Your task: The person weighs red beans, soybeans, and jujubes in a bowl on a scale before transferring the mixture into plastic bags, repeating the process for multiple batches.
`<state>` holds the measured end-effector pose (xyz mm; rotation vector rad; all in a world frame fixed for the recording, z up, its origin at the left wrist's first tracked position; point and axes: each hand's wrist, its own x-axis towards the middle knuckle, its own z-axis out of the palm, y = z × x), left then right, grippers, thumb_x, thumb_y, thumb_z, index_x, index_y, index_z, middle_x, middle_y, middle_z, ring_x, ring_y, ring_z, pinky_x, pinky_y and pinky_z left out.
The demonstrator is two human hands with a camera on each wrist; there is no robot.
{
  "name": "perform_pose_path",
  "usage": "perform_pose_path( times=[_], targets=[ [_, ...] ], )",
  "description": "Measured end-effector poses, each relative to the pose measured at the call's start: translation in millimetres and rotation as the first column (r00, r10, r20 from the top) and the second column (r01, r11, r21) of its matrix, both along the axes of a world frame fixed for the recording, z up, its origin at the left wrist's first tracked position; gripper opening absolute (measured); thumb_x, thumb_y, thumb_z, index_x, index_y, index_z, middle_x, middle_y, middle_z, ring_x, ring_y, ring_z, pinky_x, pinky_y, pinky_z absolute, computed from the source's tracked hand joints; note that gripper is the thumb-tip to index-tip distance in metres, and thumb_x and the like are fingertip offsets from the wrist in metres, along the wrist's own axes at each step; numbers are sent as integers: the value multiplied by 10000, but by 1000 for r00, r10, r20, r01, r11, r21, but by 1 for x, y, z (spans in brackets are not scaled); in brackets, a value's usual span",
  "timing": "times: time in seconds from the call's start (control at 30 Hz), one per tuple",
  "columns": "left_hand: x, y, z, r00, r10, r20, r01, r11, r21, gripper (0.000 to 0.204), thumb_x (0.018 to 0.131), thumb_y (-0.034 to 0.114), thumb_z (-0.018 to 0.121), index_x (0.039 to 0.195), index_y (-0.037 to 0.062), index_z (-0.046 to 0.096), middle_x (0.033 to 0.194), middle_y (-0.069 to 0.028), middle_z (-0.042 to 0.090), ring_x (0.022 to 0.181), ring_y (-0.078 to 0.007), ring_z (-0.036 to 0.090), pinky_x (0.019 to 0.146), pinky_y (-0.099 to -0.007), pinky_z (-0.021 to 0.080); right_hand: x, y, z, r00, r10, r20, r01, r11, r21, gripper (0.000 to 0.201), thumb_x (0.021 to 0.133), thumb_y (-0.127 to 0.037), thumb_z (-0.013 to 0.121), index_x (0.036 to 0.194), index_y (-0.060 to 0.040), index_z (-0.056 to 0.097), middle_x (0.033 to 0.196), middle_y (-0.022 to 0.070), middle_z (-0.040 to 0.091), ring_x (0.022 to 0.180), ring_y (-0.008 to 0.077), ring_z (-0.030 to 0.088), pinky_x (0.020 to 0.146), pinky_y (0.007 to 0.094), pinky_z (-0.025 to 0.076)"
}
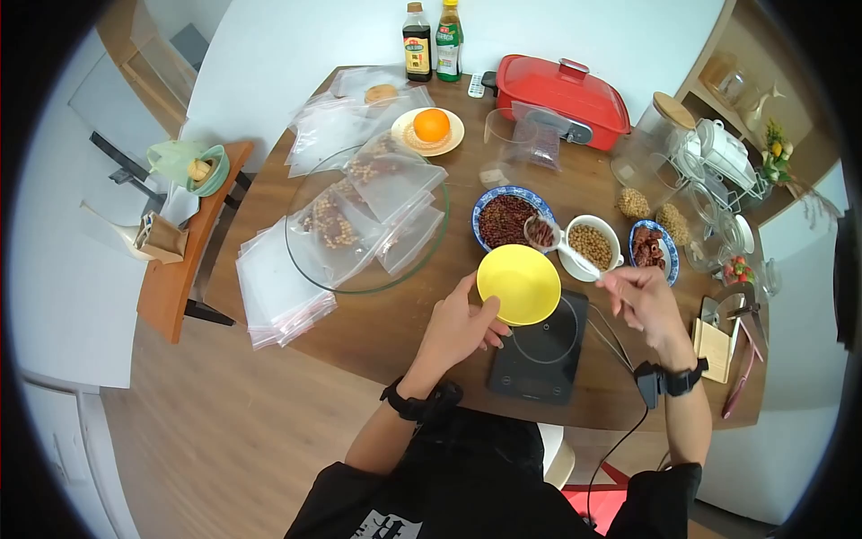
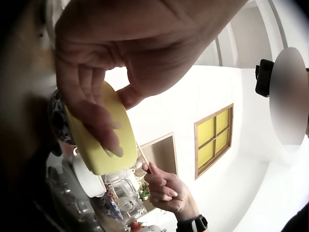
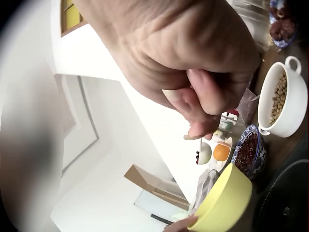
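My left hand (image 1: 456, 325) holds a yellow bowl (image 1: 519, 286) by its side, thumb at the rim and fingers underneath; its visible inside is bare yellow. The bowl is over the edge of the black induction cooker (image 1: 541, 355). My right hand (image 1: 645, 301) pinches the handle of a white spoon (image 1: 579, 254). Dark red beans lie in the spoon's bowl, which hangs above the near right rim of a blue-patterned bowl (image 1: 505, 216) of red beans. Right of that stands a white two-handled bowl (image 1: 591, 247) of tan soybeans. In the right wrist view the yellow bowl (image 3: 224, 200) is below the spoon.
A large glass bowl (image 1: 435, 242) holds zip bags of beans; flat plastic bags (image 1: 274, 287) lie beside it. Behind are an orange (image 1: 432, 125) on a plate, a clear container (image 1: 505, 148) and a red electric cooker (image 1: 566, 99). A dish of dark red pieces (image 1: 648, 247) and glass jars stand right.
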<state>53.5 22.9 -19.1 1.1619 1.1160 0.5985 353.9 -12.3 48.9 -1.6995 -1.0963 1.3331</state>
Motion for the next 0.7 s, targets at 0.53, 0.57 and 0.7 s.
perform_pose_path(
  times=[0.53, 0.57, 0.7],
  targets=[
    [19, -2, -5, 998, -58, -30, 60, 996, 62, 590, 1056, 153, 543, 1600, 37, 345, 858, -153, 789, 659, -171, 749, 599, -292, 585, 61, -33, -32, 236, -300, 924, -374, 850, 371, 103, 925, -60, 692, 1000, -104, 748, 825, 160, 714, 705, 385, 696, 583, 467, 542],
    [20, -3, -3, 996, -75, -41, 77, 996, 53, 576, 1067, 155, 552, 1595, 36, 353, 859, -142, 791, 657, -154, 744, 576, -270, 561, 67, -28, -38, 245, -276, 929, -359, 865, 352, 85, 944, -106, 704, 997, -65, 757, 806, 182, 708, 703, 410, 682, 603, 470, 535],
    [21, -5, -11, 996, -69, -55, 73, 995, 69, 588, 1066, 157, 554, 1608, 57, 349, 858, -139, 791, 665, -157, 748, 580, -273, 567, 61, -7, -58, 478, -168, 862, -267, 907, 325, 103, 958, -134, 709, 939, -56, 773, 706, 161, 695, 602, 353, 669, 573, 444, 516]
  ],
)
